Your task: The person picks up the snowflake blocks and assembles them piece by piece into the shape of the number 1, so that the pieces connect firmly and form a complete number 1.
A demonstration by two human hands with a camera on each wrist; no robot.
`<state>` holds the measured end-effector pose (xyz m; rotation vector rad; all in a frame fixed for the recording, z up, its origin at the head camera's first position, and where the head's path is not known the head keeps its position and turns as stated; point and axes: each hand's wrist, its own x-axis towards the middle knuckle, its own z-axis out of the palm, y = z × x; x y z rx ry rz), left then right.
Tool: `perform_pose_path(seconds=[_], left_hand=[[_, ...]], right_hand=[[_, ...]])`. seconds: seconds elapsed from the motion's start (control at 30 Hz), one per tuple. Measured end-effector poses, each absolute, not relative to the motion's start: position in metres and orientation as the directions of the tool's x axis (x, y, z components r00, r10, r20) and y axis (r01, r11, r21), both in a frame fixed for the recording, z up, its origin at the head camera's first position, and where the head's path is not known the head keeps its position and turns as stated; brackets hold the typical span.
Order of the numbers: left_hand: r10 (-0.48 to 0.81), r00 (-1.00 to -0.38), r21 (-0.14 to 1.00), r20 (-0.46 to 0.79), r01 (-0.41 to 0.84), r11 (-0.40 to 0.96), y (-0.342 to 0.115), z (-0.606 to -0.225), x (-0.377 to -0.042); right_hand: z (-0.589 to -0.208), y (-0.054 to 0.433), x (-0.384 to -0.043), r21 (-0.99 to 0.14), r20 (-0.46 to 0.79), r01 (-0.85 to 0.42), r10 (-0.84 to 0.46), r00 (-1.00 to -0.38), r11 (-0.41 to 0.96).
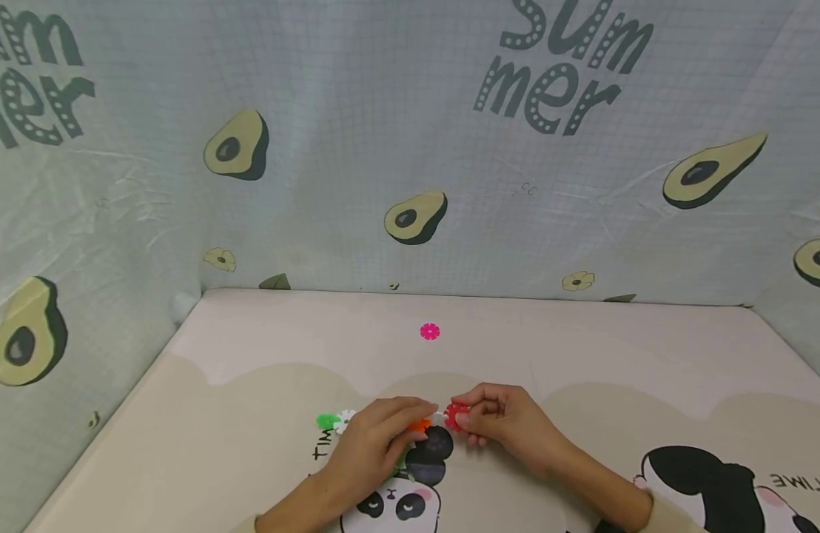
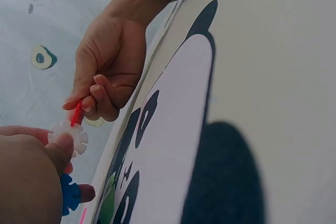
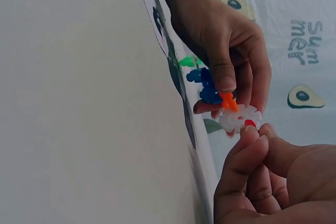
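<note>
My left hand [image 1: 373,440] grips a joined chain of notched plastic snowflake discs. In the head view a green disc [image 1: 327,421] and a white disc [image 1: 343,420] stick out on its left side, an orange disc [image 1: 420,425] on its right. Blue discs [image 3: 209,92] sit below the left thumb in the right wrist view, beside the orange one. A translucent white disc [image 3: 235,120] stands at the chain's near end. Between thumb and fingers my right hand [image 1: 513,426] pinches a red disc [image 1: 454,416], its edge right at the white disc's rim.
A lone pink disc [image 1: 430,332] lies farther back on the table. The pale tablecloth [image 1: 250,414] carries printed pandas [image 1: 390,511]. Behind, a hanging cloth [image 1: 330,148] with avocado prints rises from the table's back edge and along both sides.
</note>
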<state>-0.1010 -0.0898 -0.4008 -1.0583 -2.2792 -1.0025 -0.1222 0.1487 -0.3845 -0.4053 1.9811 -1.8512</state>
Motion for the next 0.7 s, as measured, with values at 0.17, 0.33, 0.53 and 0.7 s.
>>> perform_pose_path(seconds=[0.17, 0.33, 0.53, 0.7], left_hand=[[0.474, -0.588, 0.413, 0.655, 0.805, 0.427, -0.09, -0.4001, -0.1012], [0.472, -0.589, 0.431, 0.656, 0.806, 0.406, -0.0897, -0.3995, -0.1014], [0.468, -0.59, 0.439, 0.658, 0.805, 0.399, -0.0893, -0.399, -0.1012], [0.47, -0.572, 0.427, 0.673, 0.818, 0.384, -0.0887, -0.3988, -0.1016]], right_hand=[[-0.385, 0.1473, -0.1213, -0.996, -0.09, 0.068, -0.471, -0.878, 0.065], [-0.3848, 0.1465, -0.1202, -0.995, -0.098, 0.087, -0.464, -0.881, 0.045], [-0.3853, 0.1463, -0.1192, -0.994, -0.103, 0.104, -0.462, -0.881, 0.023], [-0.3862, 0.1465, -0.1187, -0.995, -0.091, 0.099, -0.467, -0.879, 0.008]])
